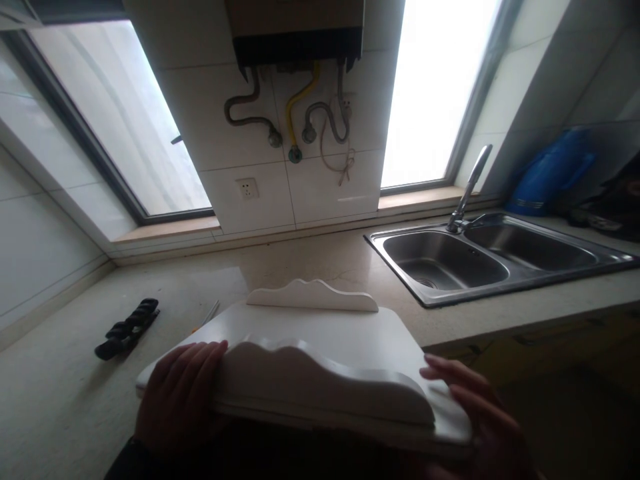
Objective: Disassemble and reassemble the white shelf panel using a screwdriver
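A white board with two wavy-edged upright panels fills the lower middle of the head view, at the counter's front. One scalloped panel stands along its far edge, the other along its near edge. My left hand is closed over the board's left near side, its fingers lying on top beside the near panel. At the right near corner, my right hand grips the edge with its fingers on the upper face; its thumb is hidden. The board's underside is out of sight.
On the counter at left lies a black ridged object. A thin tool with an orange part pokes out behind the board. A double steel sink with a faucet is at right, a blue container beyond it.
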